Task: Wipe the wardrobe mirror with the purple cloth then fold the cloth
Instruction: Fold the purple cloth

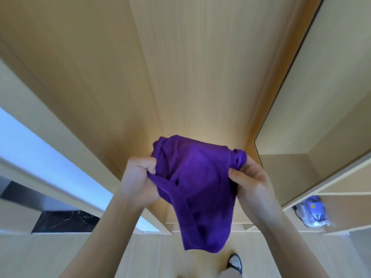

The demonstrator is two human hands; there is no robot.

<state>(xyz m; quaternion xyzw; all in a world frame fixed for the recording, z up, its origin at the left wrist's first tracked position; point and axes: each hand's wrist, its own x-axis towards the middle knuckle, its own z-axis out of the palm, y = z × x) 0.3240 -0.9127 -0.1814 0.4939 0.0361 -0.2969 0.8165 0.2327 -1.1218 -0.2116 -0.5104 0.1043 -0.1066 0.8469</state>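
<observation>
both forearms bare, no sleeves, no watch or rings seen. black-and-white sneaker on one foot, light beige trouser leg above it.

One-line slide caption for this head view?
Both hands, left and right, hold the purple cloth up by its top edge before the wooden wardrobe.

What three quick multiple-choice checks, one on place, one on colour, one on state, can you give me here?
1. Where is the cloth?
A. on the floor
B. held up between both hands
C. on a shelf

2. What colour is it?
A. purple
B. white
C. green

3. How does it hang?
A. neatly folded
B. rolled tight
C. bunched and drooping

Answers:
1 B, the left hand and right hand each grip an upper end.
2 A, it is deep purple all over.
3 C, its middle sags in loose creases.
</observation>
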